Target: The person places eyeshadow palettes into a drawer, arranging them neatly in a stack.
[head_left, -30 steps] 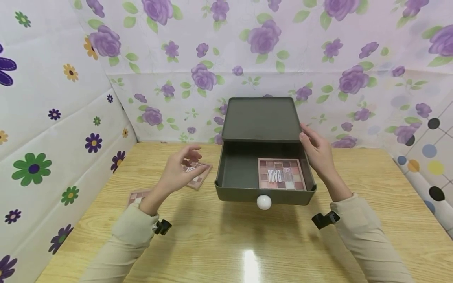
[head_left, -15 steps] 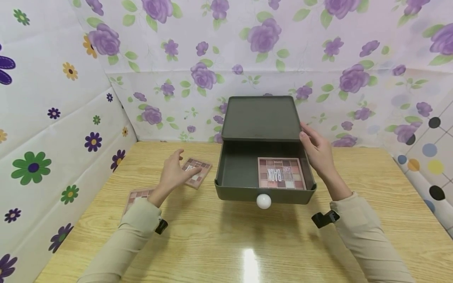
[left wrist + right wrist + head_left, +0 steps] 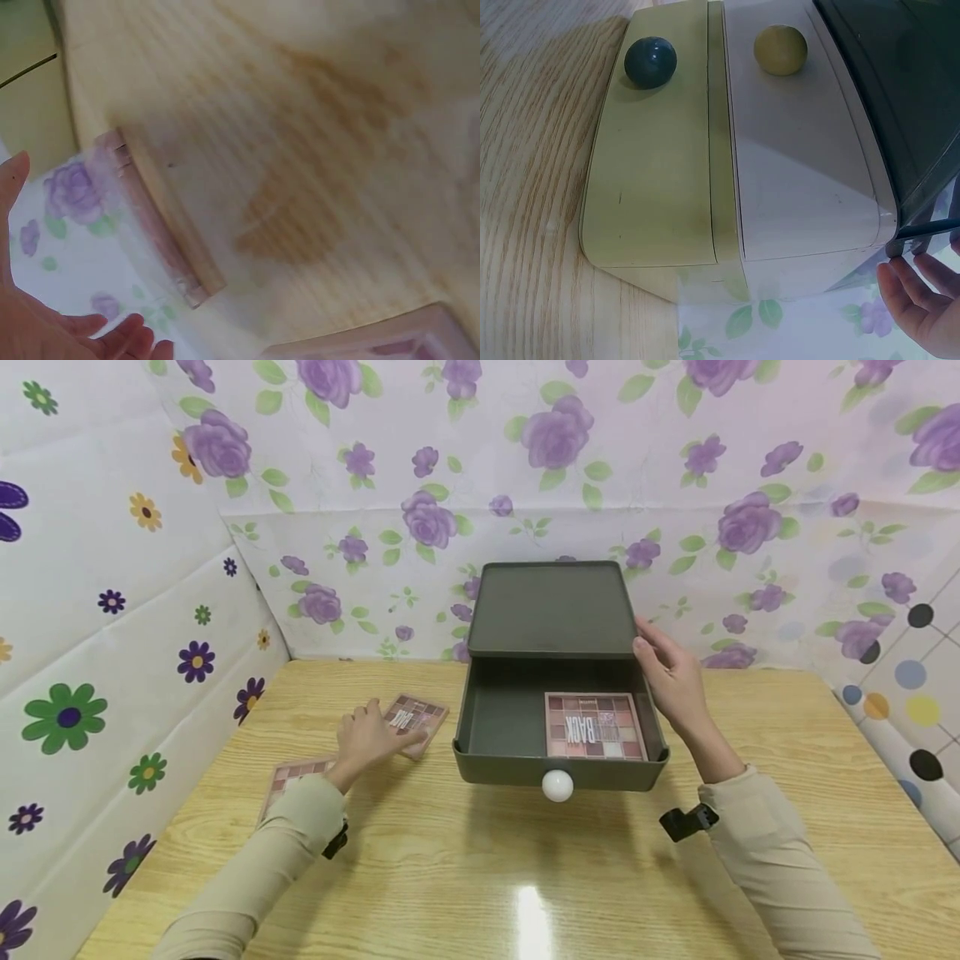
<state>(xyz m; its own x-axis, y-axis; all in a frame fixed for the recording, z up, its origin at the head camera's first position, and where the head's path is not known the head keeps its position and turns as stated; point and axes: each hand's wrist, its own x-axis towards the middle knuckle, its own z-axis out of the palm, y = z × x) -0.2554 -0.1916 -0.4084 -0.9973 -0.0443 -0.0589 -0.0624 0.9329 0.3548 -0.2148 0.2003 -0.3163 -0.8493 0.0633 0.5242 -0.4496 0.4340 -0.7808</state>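
My left hand (image 3: 367, 739) is low over the table at the left edge of a pink eyeshadow palette (image 3: 411, 717). The thumb overlaps the palette in the head view. In the left wrist view, a gap separates the spread thumb and fingers from this palette (image 3: 161, 225), seen edge-on. My right hand (image 3: 667, 681) rests with its fingers against the right side of a small chest of drawers, just under its dark green top (image 3: 555, 610). The dark green drawer (image 3: 501, 714) is pulled out. Another eyeshadow palette (image 3: 595, 727) lies in its right half.
A third palette (image 3: 288, 777) lies farther left, partly behind my left forearm. Below the green drawer, a white drawer (image 3: 802, 150) and a yellow drawer (image 3: 656, 172) are closed. A white round knob (image 3: 557, 786) sticks out in front. Flowered cloth (image 3: 337, 552) stands behind the wooden table (image 3: 420, 877).
My left hand has moved down and slightly left, from above the nearer palette to its left edge. The right hand has stayed at the chest's side.
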